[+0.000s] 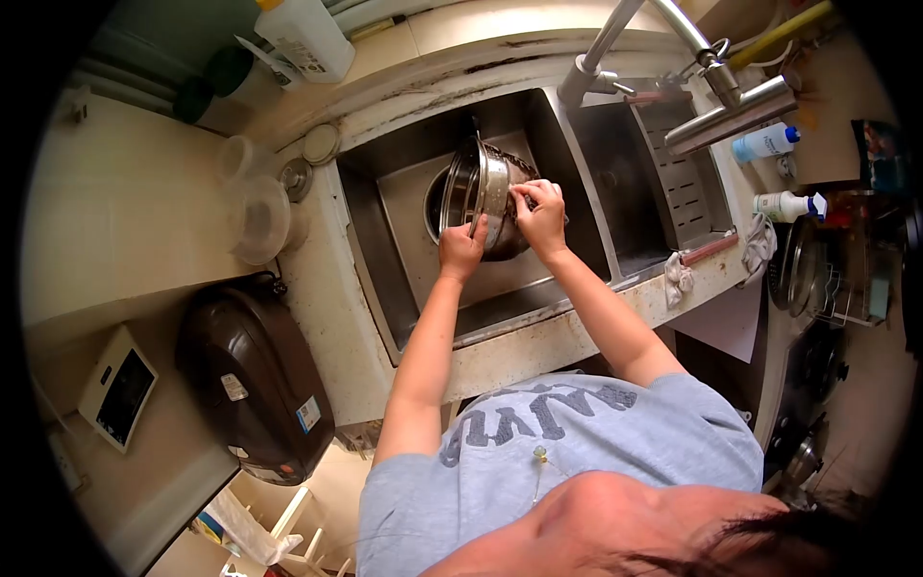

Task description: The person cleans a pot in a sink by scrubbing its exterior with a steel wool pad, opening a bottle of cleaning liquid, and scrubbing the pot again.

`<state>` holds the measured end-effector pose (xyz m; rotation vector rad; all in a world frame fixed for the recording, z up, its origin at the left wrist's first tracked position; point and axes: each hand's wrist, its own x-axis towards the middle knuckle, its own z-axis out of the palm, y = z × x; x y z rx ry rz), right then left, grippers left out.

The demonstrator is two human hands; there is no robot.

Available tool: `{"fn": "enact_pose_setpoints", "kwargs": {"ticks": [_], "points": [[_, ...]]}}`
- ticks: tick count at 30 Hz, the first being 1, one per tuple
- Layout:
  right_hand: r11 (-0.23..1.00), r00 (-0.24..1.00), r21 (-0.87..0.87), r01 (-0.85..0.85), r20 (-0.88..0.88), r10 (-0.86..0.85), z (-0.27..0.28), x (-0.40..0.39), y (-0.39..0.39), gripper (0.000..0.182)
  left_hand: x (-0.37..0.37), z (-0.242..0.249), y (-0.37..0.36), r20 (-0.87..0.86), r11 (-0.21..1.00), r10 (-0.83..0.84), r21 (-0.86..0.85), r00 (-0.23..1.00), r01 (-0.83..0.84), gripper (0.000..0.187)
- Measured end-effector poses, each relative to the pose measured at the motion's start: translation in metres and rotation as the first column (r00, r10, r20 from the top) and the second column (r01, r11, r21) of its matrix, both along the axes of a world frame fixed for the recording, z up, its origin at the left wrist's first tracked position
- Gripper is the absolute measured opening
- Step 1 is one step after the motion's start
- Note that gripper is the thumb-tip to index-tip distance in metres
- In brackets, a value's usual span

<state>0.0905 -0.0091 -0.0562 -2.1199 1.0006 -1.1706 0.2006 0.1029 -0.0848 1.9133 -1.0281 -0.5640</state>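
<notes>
A shiny metal pot point(495, 199) is tilted on its side inside the left basin of the steel sink point(399, 252). My left hand point(462, 250) grips the pot's rim at the near side, thumb on the outer wall and fingers hidden behind the rim. Against the pot's outer wall is my right hand point(541, 216), its fingers bent and pressed together in a pinch; whatever they hold, if anything, is too small to make out. Part of a round shape shows behind the pot on the basin floor.
A faucet point(601, 72) rises behind the divider, its head over the right basin point(620, 183). White cloths point(679, 279) lie by the front edge. Bottles point(766, 142) stand at right, a white jug point(306, 40) at the back, a dark brown appliance point(252, 375) at left.
</notes>
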Motion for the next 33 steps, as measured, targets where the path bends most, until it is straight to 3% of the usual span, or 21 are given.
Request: {"fn": "enact_pose_setpoints", "kwargs": {"ticks": [3, 5, 6, 7, 8, 10, 12, 14, 16, 17, 18, 20, 21, 22, 25, 26, 30, 31, 33], "points": [[0.999, 0.959, 0.007, 0.053, -0.278, -0.049, -0.019, 0.011, -0.029, 0.004, 0.000, 0.003, 0.002, -0.043, 0.999, -0.018, 0.045, 0.999, 0.020, 0.048], [0.997, 0.988, 0.075, 0.023, -0.153, -0.011, -0.020, 0.013, -0.032, 0.005, 0.001, -0.005, 0.001, -0.036, 1.000, -0.003, 0.031, 0.999, 0.005, 0.049], [0.997, 0.976, -0.068, 0.030, -0.215, -0.044, -0.013, 0.011, -0.023, 0.005, 0.004, -0.007, 0.002, -0.030, 1.000, -0.008, 0.027, 1.000, 0.008, 0.049], [0.997, 0.971, -0.065, 0.043, -0.231, -0.057, -0.006, 0.006, -0.010, 0.004, 0.003, -0.009, 0.002, -0.007, 1.000, -0.014, 0.021, 1.000, 0.014, 0.049], [0.999, 0.990, -0.050, -0.014, -0.141, 0.006, 0.002, 0.000, -0.001, 0.003, 0.002, -0.011, 0.001, 0.012, 1.000, -0.016, 0.012, 1.000, 0.016, 0.050], [1.000, 0.972, -0.006, 0.011, -0.235, -0.012, -0.002, -0.001, -0.005, 0.002, 0.000, -0.004, 0.000, 0.007, 0.999, -0.023, 0.027, 1.000, 0.023, 0.050], [0.993, 0.988, 0.117, 0.033, -0.155, -0.015, -0.012, 0.010, -0.028, 0.002, 0.000, 0.004, 0.001, -0.074, 0.998, -0.016, 0.058, 0.997, 0.020, 0.050], [0.950, 0.998, 0.307, 0.054, -0.041, -0.043, -0.021, 0.012, -0.025, 0.002, 0.002, -0.002, 0.002, -0.038, 0.999, -0.018, 0.032, 0.999, 0.019, 0.049], [0.991, 0.995, 0.093, 0.092, -0.055, -0.087, -0.010, 0.001, 0.005, 0.002, 0.001, -0.005, 0.002, -0.005, 0.999, -0.012, 0.031, 1.000, 0.012, 0.049], [0.990, 0.977, 0.139, 0.027, 0.204, -0.055, -0.016, -0.005, 0.020, 0.002, 0.001, -0.004, -0.001, -0.005, 1.000, -0.018, 0.023, 1.000, 0.018, 0.049], [0.989, 0.986, 0.135, 0.059, 0.148, -0.079, -0.013, -0.009, 0.028, 0.004, 0.002, -0.004, -0.002, -0.009, 1.000, -0.022, 0.004, 1.000, 0.022, 0.049], [0.954, 0.985, 0.286, 0.088, 0.114, -0.125, -0.026, -0.004, 0.007, 0.004, 0.002, -0.005, 0.002, -0.014, 1.000, -0.026, 0.004, 1.000, 0.026, 0.049], [0.979, 0.989, 0.143, 0.144, 0.009, -0.147, -0.021, 0.001, -0.008, 0.004, 0.002, -0.007, 0.001, -0.048, 0.999, -0.030, 0.014, 0.998, 0.031, 0.050], [0.907, 0.979, 0.396, 0.146, 0.075, -0.191, -0.026, 0.004, -0.026, 0.006, 0.002, -0.007, 0.002, -0.081, 0.999, -0.033, 0.025, 0.996, 0.035, 0.050], [0.945, 0.970, 0.318, 0.078, 0.193, -0.145, -0.028, -0.007, 0.002, 0.004, 0.003, -0.008, 0.002, -0.022, 0.999, -0.043, 0.005, 0.999, 0.043, 0.051], [0.927, 0.946, 0.365, 0.082, 0.263, -0.187, -0.026, -0.009, 0.023, 0.005, 0.002, -0.010, 0.002, 0.007, 1.000, -0.027, -0.010, 1.000, 0.028, 0.051], [0.958, 0.944, 0.232, 0.166, 0.243, -0.222, -0.033, -0.004, 0.021, 0.006, 0.002, -0.002, 0.002, -0.033, 0.999, -0.036, 0.025, 0.999, 0.036, 0.051], [0.946, 0.950, 0.094, 0.309, 0.019, -0.312, -0.032, 0.003, 0.004, 0.008, 0.002, -0.003, 0.001, -0.060, 0.999, -0.030, 0.027, 0.998, 0.031, 0.051], [0.962, 0.962, 0.093, 0.257, 0.073, -0.264, -0.024, -0.001, 0.006, 0.011, 0.001, -0.001, 0.002, -0.042, 0.999, -0.031, 0.035, 0.999, 0.032, 0.051]]}}
